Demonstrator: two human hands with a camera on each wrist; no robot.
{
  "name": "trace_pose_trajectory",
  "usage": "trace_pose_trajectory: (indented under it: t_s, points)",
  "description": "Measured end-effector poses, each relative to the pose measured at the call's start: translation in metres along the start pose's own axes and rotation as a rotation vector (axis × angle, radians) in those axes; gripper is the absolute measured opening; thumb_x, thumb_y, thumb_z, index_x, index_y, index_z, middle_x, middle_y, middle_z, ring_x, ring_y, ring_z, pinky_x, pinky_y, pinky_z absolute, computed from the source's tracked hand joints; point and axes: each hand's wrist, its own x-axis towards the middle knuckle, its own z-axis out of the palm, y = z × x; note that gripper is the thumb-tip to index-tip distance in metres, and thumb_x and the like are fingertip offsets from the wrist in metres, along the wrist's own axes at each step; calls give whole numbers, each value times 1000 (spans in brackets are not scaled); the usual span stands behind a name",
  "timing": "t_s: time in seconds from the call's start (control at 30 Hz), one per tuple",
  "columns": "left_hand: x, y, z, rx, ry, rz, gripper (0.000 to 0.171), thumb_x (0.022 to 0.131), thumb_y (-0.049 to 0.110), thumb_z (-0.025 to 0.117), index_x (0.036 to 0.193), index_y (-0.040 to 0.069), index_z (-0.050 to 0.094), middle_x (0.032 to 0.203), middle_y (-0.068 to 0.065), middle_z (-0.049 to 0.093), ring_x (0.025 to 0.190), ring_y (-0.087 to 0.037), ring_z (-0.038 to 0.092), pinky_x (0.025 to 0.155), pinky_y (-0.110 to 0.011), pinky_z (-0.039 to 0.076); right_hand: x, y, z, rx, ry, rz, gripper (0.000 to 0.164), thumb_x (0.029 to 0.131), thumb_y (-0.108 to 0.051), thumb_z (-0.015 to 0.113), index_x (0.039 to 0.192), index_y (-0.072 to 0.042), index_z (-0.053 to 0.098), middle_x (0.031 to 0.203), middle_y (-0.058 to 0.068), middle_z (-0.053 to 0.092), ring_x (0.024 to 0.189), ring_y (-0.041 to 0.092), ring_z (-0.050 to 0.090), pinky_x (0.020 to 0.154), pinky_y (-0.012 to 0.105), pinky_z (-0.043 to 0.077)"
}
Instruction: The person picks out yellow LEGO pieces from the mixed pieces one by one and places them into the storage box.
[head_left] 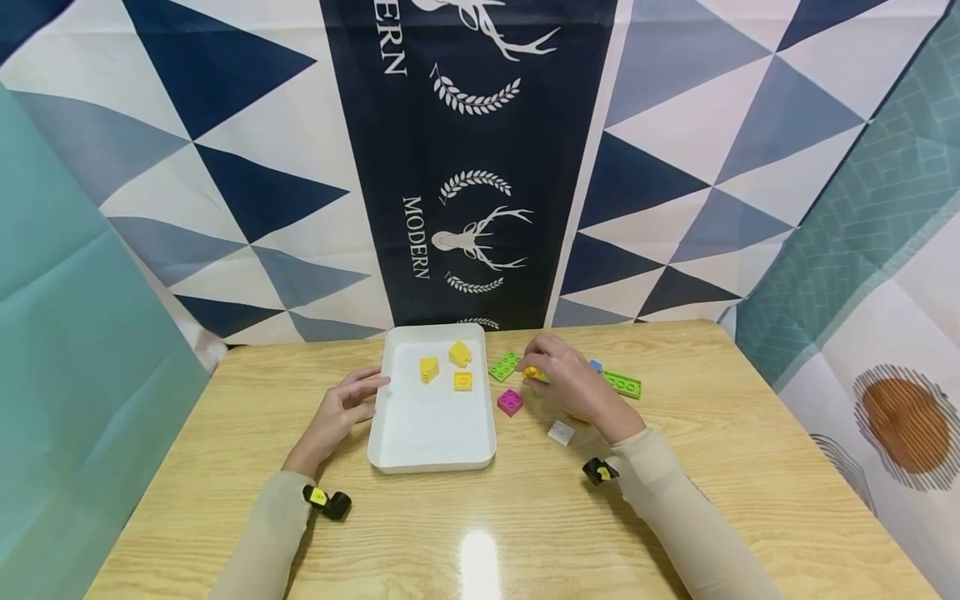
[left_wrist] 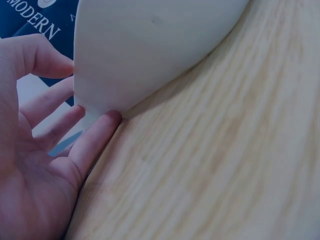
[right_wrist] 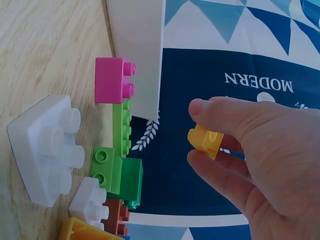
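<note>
My right hand (head_left: 573,383) is raised above the loose bricks beside the tray. Between its thumb and fingertips it pinches a small yellow toy brick (right_wrist: 205,140). The fingertips of my left hand (head_left: 341,421) touch the left side of the white tray (head_left: 431,467), its fingers loosely bent along the outer wall. Inside the tray, near the far end, lie a yellow sloped brick (head_left: 428,369), another yellow sloped brick (head_left: 460,354) and a flat square yellow brick (head_left: 462,382).
Right of the tray are a magenta brick (head_left: 510,402), a light green brick (head_left: 504,367), a long green brick (head_left: 622,384) and a white brick (head_left: 561,432). The right wrist view adds a dark green brick (right_wrist: 132,180) and a brown brick (right_wrist: 114,215). A patterned cloth (head_left: 480,167) hangs behind the table.
</note>
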Motion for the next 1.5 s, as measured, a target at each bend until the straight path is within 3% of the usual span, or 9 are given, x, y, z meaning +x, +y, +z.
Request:
trace_pose_trajectory:
  t_s: [0.27, 0.4, 0.5, 0.7, 0.87, 0.97, 1.3, 1.4, 1.5]
  points:
    - [1, -2, -1, 18, -5, 6, 46, 89, -9, 57, 134, -3, 60, 156, -20, 39, 140, -39, 44, 114, -58, 33, 0, -4, 2, 18, -21, 9, 22, 77, -10, 85, 98, -14, 79, 105, 5, 66, 99, 20, 61, 88, 37, 60]
    - [1, -2, -1, 11, -7, 11, 46, 88, -9, 57, 134, -2, 61, 156, -20, 39, 139, -40, 44, 113, -32, 41, 1, -5, 1, 18, -26, 5, 22, 77, -11, 84, 98, -14, 79, 105, 5, 66, 98, 19, 61, 87, 36, 60]
    - [1, -2, -1, 13, -7, 11, 46, 88, -8, 57, 134, -2, 61, 156, -19, 39, 139, -39, 44, 103, -14, 41, 5, -5, -2, 22, -22, -5, 21, 78, -11, 84, 98, -13, 79, 105, 6, 66, 96, 19, 62, 85, 35, 61]
    - [1, -4, -2, 25, -2, 9, 46, 89, -8, 57, 134, -2, 61, 156, -19, 40, 139, -40, 45, 108, -23, 41, 16, -5, -13, 8, 13, -33, 22, 76, -9, 85, 97, -11, 79, 102, 6, 66, 92, 19, 64, 81, 33, 62]
    - [1, -4, -1, 12, -3, 6, 46, 89, -10, 56, 134, -2, 61, 156, -20, 39, 139, -41, 44, 101, -11, 42, 19, -4, -15, 9, -10, -36, 22, 77, -10, 85, 98, -10, 79, 103, 6, 66, 91, 18, 64, 81, 32, 62]
    - [1, -2, -1, 12, -1, -1, 46, 88, -9, 57, 134, -1, 61, 156, -18, 39, 139, -40, 45, 101, -11, 42, 20, -4, -13, 10, -41, -30, 22, 77, -10, 84, 99, -12, 79, 103, 5, 66, 92, 18, 64, 83, 32, 62]
    - [0, -1, 0, 20, 5, -5, 46, 88, -8, 57, 133, -1, 61, 156, -18, 39, 139, -39, 46, 114, -55, 35, 27, -8, -9, 27, -65, -20, 23, 77, -11, 85, 99, -13, 80, 102, 2, 67, 93, 17, 60, 83, 32, 61]
    - [1, -1, 0, 19, 1, 0, 46, 89, -8, 58, 133, -1, 61, 156, -18, 39, 139, -39, 46, 114, -50, 37, 30, -9, -8, 35, -93, -12, 24, 76, -11, 85, 100, -13, 80, 103, 2, 67, 94, 18, 59, 84, 33, 60]
    - [1, -1, 0, 16, -1, 3, 45, 89, -8, 58, 134, -1, 61, 157, -19, 38, 139, -39, 45, 111, -31, 42, 34, -10, -7, 56, -126, 3, 24, 77, -11, 85, 101, -12, 80, 104, 3, 68, 94, 19, 59, 85, 34, 60]
